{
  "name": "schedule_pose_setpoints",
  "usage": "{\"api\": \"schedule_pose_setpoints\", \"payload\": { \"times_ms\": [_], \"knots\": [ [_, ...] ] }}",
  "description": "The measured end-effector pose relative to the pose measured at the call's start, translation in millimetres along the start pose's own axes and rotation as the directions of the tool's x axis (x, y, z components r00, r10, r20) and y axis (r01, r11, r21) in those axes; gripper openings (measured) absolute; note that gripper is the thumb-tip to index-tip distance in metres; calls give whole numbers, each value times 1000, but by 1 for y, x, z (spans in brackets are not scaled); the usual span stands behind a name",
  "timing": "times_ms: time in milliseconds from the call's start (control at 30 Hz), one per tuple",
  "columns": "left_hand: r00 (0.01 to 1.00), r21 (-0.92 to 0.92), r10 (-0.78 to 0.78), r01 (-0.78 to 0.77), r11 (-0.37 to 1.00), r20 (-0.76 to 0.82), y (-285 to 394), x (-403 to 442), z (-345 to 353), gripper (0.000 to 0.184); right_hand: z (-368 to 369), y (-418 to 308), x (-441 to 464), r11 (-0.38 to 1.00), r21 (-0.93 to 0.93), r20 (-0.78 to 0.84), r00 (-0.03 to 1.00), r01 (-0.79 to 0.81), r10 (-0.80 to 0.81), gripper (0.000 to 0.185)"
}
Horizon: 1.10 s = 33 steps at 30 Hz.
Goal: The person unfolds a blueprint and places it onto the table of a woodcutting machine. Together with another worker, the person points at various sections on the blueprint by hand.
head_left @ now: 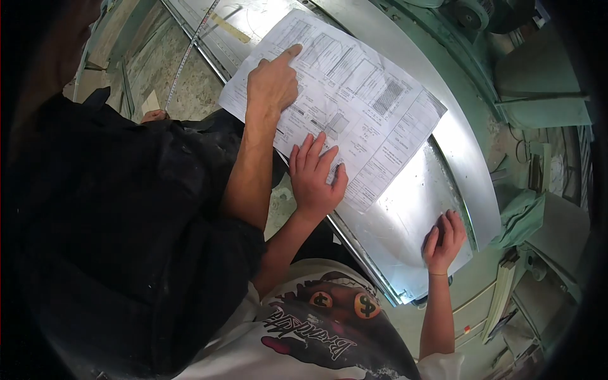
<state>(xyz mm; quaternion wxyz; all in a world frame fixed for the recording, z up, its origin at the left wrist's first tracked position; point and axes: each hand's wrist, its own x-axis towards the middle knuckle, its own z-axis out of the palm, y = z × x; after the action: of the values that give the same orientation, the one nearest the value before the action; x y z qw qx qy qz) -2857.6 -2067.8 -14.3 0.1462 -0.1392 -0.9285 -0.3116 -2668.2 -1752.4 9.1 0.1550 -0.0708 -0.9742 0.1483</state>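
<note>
A printed sheet of technical drawings [386, 142] lies on a shiny metal surface [418, 171]. My left hand [316, 177] rests on the sheet's near edge, fingers spread, holding nothing. Farther right, my right hand [446, 240] leans on the bare metal with its fingers stretched out and slightly bent; I see nothing in it. A co-worker's hand [272, 85] reaches across from the left, its index finger touching the upper part of the sheet.
The co-worker in a black top [190, 183] stands close on my left, with another hand [154, 116] near a measuring tape [183, 66]. A yellowish strip [230, 28] lies beyond the sheet. Green machinery [538, 69] stands at the right.
</note>
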Motion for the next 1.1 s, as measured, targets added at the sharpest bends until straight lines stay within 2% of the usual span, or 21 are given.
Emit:
{"api": "schedule_pose_setpoints", "payload": {
  "times_ms": [200,267,300,367,400,467,500,533,567,600,633,733,767,833,867,900,933,1000,1033,1067,1100],
  "knots": [
    [1000,-7,10,-10,1000,10,-4,-1,-5,37,-3,-14,13,1000,0,-16,1000,12,-12,28],
    [999,-2,-29,29,1000,-16,2,-4,0,37,1,-15,42,994,106,-30,999,-39,42,22],
    [999,18,-34,34,999,-42,9,-4,-4,39,9,-27,69,981,184,-141,989,62,-36,16],
    [994,37,0,4,999,-111,38,5,-12,37,24,-42,120,910,365,-160,977,194,-144,18],
    [997,-146,30,-40,988,-70,58,4,-12,35,32,-52,147,873,427,-151,970,236,-189,18],
    [990,-473,137,-134,871,-29,104,-6,6,24,50,-71,196,801,572,-72,983,179,-168,16],
    [965,-633,250,-144,761,80,131,-9,12,18,63,-74,223,750,596,-136,957,287,-258,15],
    [899,-626,426,-274,730,103,160,-30,33,17,71,-78,245,731,608,-119,946,310,-303,15],
    [807,-700,584,-368,612,87,184,-49,51,17,76,-85,263,719,641,-59,951,270,-304,17],
    [741,-734,661,-385,559,115,209,-83,69,19,81,-89,275,707,653,-50,947,271,-317,17],
    [475,-856,805,-181,484,355,234,-114,84,20,85,-94,287,708,648,-21,936,281,-352,18],
    [-47,-936,963,-250,246,265,282,-149,96,18,97,-105,303,679,657,0,900,329,-437,22],
    [-23,-932,963,-260,253,268,290,-143,106,18,100,-108,306,682,643,-1,890,349,-455,22],
    [-256,-952,921,-162,260,295,299,-122,120,17,110,-111,307,681,658,40,888,322,-458,23],
    [-261,-946,912,-153,286,318,301,-110,128,18,116,-109,306,675,661,39,882,330,-469,23],
    [-198,-925,907,-160,345,372,295,-90,131,21,122,-106,302,691,612,14,868,385,-496,22],
    [-36,-887,900,-190,421,435,281,-65,129,24,128,-105,298,703,560,-10,852,439,-524,22],
    [477,-686,720,-285,669,505,202,19,95,32,135,-103,295,675,567,-53,839,471,-541,23],
    [667,-495,578,-342,798,471,156,64,74,37,135,-102,294,669,579,-61,843,466,-534,23],
    [796,-194,435,-390,900,421,107,108,48,42,137,-102,294,661,592,-69,847,461,-528,24],
    [862,194,334,-428,883,381,61,148,22,47,137,-103,295,657,593,-75,844,465,-530,24]
  ]
}}
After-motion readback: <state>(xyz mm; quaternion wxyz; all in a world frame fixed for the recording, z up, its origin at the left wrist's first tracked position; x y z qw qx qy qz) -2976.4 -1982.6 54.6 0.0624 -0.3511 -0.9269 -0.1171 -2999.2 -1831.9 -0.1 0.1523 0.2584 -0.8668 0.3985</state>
